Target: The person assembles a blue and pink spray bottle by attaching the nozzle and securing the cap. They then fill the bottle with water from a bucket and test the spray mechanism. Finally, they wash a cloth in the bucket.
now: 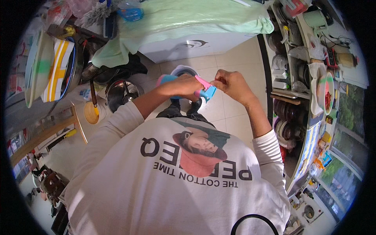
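Cloth (188, 19): pale green, 12 o'clock, draped over a white chest (176, 51).
Mug (314, 19): green, near 2 o'clock.
Bowl (328, 82): red pieces inside, between 2 and 3 o'clock.
Shelves (300, 95): near 3 o'clock, bearing stacked dishes (287, 129).
Window (350, 137): between 3 and 4 o'clock.
Pot (115, 100): steel, between 9 and 10 o'clock.
Bucket (93, 114): 9 o'clock, near the pot.

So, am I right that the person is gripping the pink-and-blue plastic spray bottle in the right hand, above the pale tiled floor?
Not quite: the head view shows the left hand gripping that spray bottle above the floor, not the right hand.
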Motion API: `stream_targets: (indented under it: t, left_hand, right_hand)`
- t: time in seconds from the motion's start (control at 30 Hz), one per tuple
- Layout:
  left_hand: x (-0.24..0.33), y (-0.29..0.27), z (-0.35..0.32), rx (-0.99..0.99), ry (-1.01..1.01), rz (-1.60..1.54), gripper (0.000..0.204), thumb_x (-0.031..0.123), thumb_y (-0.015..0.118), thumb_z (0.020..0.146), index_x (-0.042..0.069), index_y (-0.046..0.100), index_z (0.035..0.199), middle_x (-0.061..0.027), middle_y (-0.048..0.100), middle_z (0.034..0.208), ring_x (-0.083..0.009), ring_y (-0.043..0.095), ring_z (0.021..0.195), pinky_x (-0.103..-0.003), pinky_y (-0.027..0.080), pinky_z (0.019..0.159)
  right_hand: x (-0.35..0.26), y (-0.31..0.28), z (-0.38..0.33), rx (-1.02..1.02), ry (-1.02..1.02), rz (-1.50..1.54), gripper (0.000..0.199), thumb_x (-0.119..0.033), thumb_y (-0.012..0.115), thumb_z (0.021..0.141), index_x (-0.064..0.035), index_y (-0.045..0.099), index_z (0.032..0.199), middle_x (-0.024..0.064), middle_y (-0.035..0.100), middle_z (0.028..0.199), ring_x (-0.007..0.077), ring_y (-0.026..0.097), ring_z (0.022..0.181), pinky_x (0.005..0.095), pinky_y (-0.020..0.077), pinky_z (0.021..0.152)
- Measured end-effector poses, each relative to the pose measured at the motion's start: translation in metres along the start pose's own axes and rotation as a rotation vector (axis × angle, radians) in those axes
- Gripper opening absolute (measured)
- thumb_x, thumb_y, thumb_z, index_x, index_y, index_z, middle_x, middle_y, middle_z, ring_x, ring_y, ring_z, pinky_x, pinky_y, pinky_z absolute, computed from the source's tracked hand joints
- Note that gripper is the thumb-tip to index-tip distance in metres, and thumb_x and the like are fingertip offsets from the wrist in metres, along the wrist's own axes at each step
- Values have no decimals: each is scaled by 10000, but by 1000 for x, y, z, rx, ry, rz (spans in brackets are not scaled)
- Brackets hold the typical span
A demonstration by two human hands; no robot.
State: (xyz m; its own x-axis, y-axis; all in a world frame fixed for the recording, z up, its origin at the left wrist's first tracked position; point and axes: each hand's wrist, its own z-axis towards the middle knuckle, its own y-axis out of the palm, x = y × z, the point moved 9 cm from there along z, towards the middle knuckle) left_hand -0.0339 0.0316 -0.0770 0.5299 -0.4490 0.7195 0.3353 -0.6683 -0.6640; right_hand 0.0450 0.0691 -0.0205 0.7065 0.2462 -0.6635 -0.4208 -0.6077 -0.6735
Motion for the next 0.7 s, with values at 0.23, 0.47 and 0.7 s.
stream_targets:
  t: [0.23, 0.47, 0.7]
  left_hand:
    - [-9, 6, -2, -11, -4, -27, 390, 197, 685, 614, 87, 548, 962, -139, 611, 778, -326, 609, 772, -415, 470, 657]
    - [-6, -5, -3, 38, -67, -57, 370, 190, 676, 617, 92, 539, 946, -135, 605, 812, -329, 603, 782, -421, 468, 648]
    - [-11, -9, 3, 72, -66, -80, 329, 152, 683, 597, 81, 541, 884, -138, 608, 817, -345, 594, 792, -427, 467, 659]
  right_hand:
    - [-15, -2, 5, -52, -107, 271, 182, -168, 663, 782, -19, 611, 872, 143, 631, 703, 273, 598, 598, 341, 461, 568]
    - [10, 0, 10, -53, 195, -34, 276, -243, 682, 775, -12, 620, 913, 125, 625, 682, 245, 592, 582, 344, 461, 568]
    - [-8, -8, 9, 75, -69, 214, 228, -256, 655, 810, -29, 644, 832, 75, 579, 605, 155, 526, 521, 291, 418, 513]
